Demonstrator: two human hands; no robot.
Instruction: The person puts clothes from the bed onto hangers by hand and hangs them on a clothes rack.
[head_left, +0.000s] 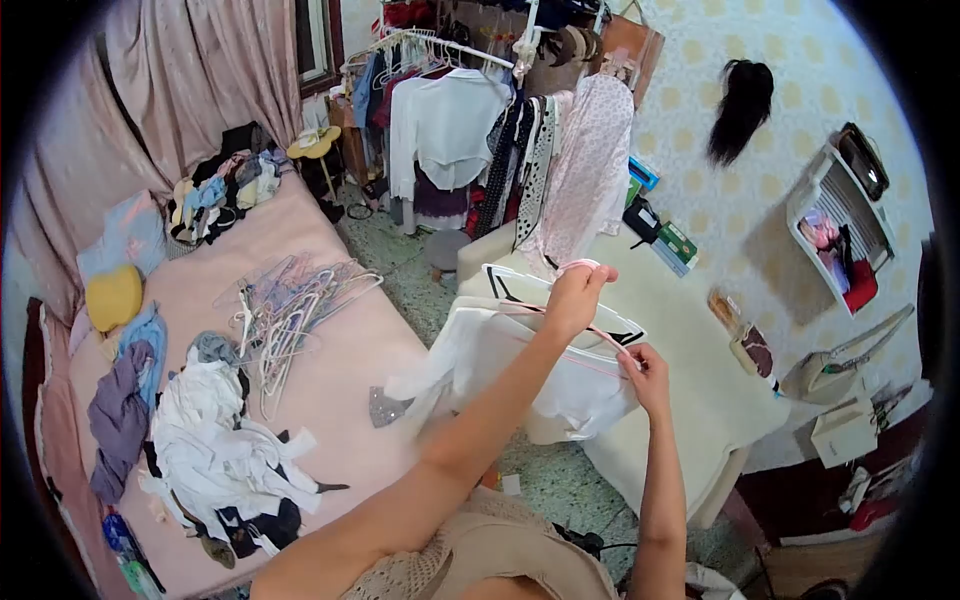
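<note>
Out in front of my body, my left hand (577,301) is closed around the upper part of a pink clothes hanger (604,336). My right hand (646,377) pinches the right end of this hanger, close to the garment's shoulder. A white garment (500,352) with black trim at its neck hangs below the hands, and one sleeve trails left toward the bed. Part of the hanger is covered by the cloth and by my left hand.
A pink-covered bed (350,262) at left bears a heap of hangers (290,320) and a pile of white clothes (215,430). Behind stands a clothes rack (450,42) with a white shirt (455,120). A cream sofa (690,400) is at right.
</note>
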